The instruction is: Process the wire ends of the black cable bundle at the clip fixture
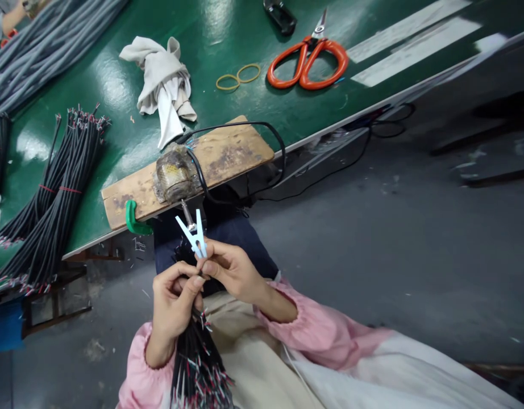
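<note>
In the head view my left hand [172, 304] is closed on slim black cables [200, 363], which hang toward six o'clock, their stripped ends showing red and white. My right hand [236, 275] meets it, thumb and finger pinched at the foot of one pale-blue clip [194, 236]; whether they grip clip or cable, I can't tell.

At twelve from my hands, one worn wooden board [232, 150] carries a taped lump [174, 173] with a metal shaft [187, 215]; one green clamp [136, 218] sits at ten. Three black bundles [70, 187] lie around ten, grey cables [61, 45] near eleven. One crumpled cloth [162, 79] and two yellowish loops [238, 76] flank twelve; orange-handled scissors [307, 65] rest at one.
</note>
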`<action>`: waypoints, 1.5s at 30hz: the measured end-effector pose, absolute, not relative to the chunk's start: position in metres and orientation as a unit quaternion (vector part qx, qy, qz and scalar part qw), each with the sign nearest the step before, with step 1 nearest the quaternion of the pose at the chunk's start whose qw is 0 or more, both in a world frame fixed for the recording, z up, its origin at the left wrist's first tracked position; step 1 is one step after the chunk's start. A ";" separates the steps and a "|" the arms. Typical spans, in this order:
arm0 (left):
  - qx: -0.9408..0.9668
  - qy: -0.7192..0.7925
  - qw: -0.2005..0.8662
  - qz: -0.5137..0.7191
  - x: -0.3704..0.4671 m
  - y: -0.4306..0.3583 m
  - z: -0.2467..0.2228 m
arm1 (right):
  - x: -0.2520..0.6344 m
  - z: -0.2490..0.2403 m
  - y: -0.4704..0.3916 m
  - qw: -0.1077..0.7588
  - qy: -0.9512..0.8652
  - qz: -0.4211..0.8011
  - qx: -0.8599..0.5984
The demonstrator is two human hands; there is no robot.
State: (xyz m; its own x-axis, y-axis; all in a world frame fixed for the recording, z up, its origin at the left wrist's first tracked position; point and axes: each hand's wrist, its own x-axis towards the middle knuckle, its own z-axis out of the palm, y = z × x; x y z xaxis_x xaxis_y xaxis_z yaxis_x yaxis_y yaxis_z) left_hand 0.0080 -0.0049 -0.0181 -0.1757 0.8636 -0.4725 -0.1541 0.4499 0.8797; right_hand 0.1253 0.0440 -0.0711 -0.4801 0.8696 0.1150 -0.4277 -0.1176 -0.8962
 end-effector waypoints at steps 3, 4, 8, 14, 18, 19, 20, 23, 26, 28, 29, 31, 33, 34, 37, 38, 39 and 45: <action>0.282 0.636 0.555 0.457 0.010 -0.005 -0.018 | 0.127 -0.065 0.043 0.476 -0.525 0.655 -0.262; 0.282 0.636 0.550 0.462 0.010 -0.005 -0.018 | 0.128 -0.062 0.042 0.494 -0.550 0.616 -0.272; 0.273 0.631 0.549 0.476 0.011 -0.005 -0.019 | 0.129 -0.056 0.042 0.543 -0.609 0.497 -0.296; 0.267 0.580 0.583 0.503 0.009 -0.007 -0.022 | 0.128 -0.062 0.041 0.547 -0.613 0.492 -0.289; 0.273 0.566 0.586 0.512 0.008 -0.008 -0.024 | 0.130 -0.066 0.043 0.526 -0.565 0.572 -0.278; 0.276 0.564 0.583 0.515 0.007 -0.008 -0.023 | 0.130 -0.066 0.045 0.518 -0.554 0.593 -0.271; 0.280 0.563 0.580 0.519 0.007 -0.008 -0.023 | 0.131 -0.065 0.047 0.510 -0.543 0.613 -0.264; 0.300 0.565 0.564 0.522 0.005 -0.007 -0.019 | 0.134 -0.064 0.055 0.487 -0.501 0.668 -0.257; 0.316 0.579 0.552 0.510 0.003 -0.006 -0.014 | 0.137 -0.065 0.061 0.464 -0.511 0.690 -0.219; 0.318 0.592 0.552 0.495 0.002 -0.005 -0.011 | 0.137 -0.067 0.061 0.455 -0.543 0.684 -0.174; 0.315 0.599 0.554 0.484 0.002 -0.005 -0.010 | 0.136 -0.068 0.061 0.458 -0.553 0.678 -0.158; 0.310 0.611 0.566 0.459 0.002 -0.004 -0.009 | 0.134 -0.070 0.059 0.475 -0.563 0.659 -0.150; 0.304 0.618 0.580 0.435 0.002 -0.003 -0.009 | 0.132 -0.070 0.057 0.500 -0.573 0.629 -0.160; 0.302 0.620 0.585 0.426 0.002 -0.002 -0.009 | 0.132 -0.070 0.057 0.512 -0.584 0.607 -0.172; 0.291 0.629 0.584 0.423 0.002 -0.001 -0.009 | 0.132 -0.066 0.056 0.540 -0.622 0.528 -0.206; 0.289 0.630 0.582 0.426 0.002 0.000 -0.009 | 0.133 -0.065 0.056 0.543 -0.633 0.511 -0.210; 0.288 0.629 0.580 0.430 0.002 0.001 -0.009 | 0.134 -0.064 0.056 0.542 -0.641 0.504 -0.205; 0.320 0.608 0.566 0.456 0.003 -0.001 -0.005 | 0.138 -0.064 0.070 0.492 -0.558 0.638 -0.195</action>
State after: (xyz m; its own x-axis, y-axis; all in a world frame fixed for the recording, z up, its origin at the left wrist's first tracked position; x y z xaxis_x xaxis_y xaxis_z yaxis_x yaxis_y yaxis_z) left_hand 0.0029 -0.0008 -0.0052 -0.1553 0.9049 -0.3962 -0.1276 0.3793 0.9164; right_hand 0.1380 0.0702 -0.0636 -0.4389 0.8469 0.3003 -0.4103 0.1084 -0.9055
